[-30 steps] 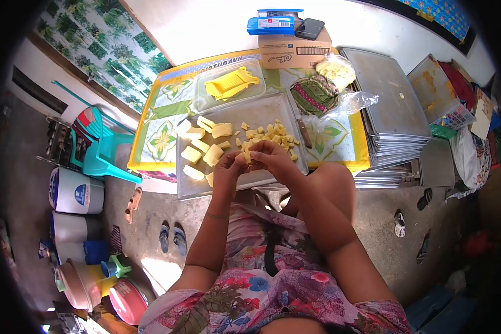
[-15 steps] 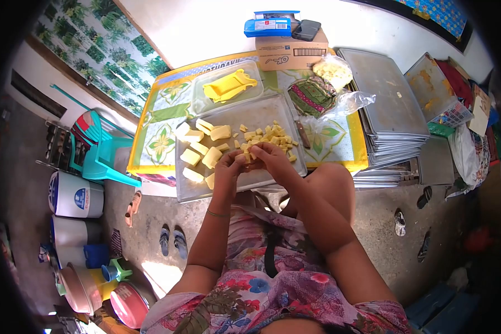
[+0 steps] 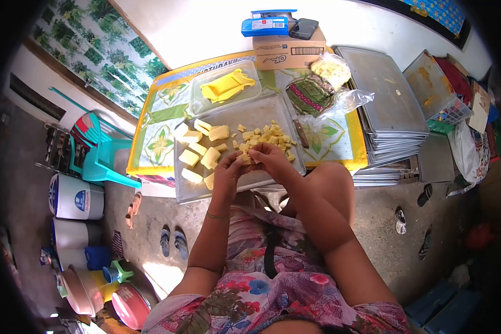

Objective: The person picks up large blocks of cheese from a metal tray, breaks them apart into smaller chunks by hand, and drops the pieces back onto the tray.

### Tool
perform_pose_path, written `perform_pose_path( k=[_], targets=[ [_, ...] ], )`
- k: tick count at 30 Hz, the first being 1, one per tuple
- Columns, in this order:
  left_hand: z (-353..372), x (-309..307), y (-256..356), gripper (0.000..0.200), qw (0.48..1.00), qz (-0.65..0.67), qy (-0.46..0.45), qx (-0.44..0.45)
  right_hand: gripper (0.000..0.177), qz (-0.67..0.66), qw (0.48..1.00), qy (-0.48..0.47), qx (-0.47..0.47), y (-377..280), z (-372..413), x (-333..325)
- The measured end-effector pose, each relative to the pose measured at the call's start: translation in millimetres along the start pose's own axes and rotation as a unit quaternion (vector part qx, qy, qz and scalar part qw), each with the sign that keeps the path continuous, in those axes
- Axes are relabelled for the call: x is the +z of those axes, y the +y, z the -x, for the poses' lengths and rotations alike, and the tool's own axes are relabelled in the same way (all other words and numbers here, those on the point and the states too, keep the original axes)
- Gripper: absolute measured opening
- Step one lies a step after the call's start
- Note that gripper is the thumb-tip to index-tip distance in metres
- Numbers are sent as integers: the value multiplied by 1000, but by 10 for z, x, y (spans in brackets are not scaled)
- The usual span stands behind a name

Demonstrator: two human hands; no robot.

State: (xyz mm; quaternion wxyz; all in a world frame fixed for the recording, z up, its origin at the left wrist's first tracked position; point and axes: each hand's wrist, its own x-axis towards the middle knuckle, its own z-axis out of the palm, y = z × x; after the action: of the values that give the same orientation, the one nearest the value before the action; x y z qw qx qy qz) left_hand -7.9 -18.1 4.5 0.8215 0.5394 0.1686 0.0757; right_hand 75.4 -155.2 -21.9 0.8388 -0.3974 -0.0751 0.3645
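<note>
My left hand [image 3: 228, 168] and my right hand [image 3: 269, 158] meet over the near side of a metal baking tray [image 3: 257, 114]. Fingers of both are closed around a small pale yellow piece [image 3: 245, 159], mostly covered by the fingertips; it looks like dough, though I cannot be sure. To the left on the tray lie several larger yellow chunks [image 3: 218, 132]. A heap of small yellow cubes [image 3: 272, 133] lies on the right, just beyond my right hand. Along the tray's right edge rests a knife [image 3: 301, 133] with a brown handle.
Behind the tray, a clear plastic container [image 3: 195, 103] holds a yellow cloth [image 3: 228, 86]. A cardboard box [image 3: 289, 51], a bag of yellow pieces [image 3: 331, 71] and a patterned cloth [image 3: 310, 94] stand farther back. Stacked trays [image 3: 381, 94] are at right, a teal chair [image 3: 103, 153] at left.
Both hands stay together at the same spot on the tray, with only slight finger movement. The whole view has shifted very slightly.
</note>
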Motion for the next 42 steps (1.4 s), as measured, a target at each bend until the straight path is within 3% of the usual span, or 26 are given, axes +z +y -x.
perform_pose_path(
  k=[7, 16, 22, 28, 32, 37, 42],
  targets=[
    [24, 6, -97, 27, 999, -10, 23, 25, 25, 99, 995, -16, 14, -26, 76, 1],
    [67, 19, -46, 23, 999, 37, 22, -3, 24, -50, 997, -57, 12, 45, 2, -70],
    [-71, -24, -126, 22, 999, -24, 29, 28, 19, -114, 992, 34, 54, 38, -37, -10],
    [-219, -13, -184, 21, 999, -3, -3, 41, 20, 22, 999, 13, -42, 150, -143, -79],
    [-214, -9, -175, 22, 1000, 20, 10, 4, 25, -27, 999, 6, -15, 158, -152, -136],
    [-208, -64, -211, 22, 999, 26, 9, 20, 32, -79, 996, -9, 35, 106, -167, -129],
    [-125, -15, -195, 21, 998, 60, 7, 8, 39, 17, 1000, -12, -13, 118, -91, -58]
  ],
)
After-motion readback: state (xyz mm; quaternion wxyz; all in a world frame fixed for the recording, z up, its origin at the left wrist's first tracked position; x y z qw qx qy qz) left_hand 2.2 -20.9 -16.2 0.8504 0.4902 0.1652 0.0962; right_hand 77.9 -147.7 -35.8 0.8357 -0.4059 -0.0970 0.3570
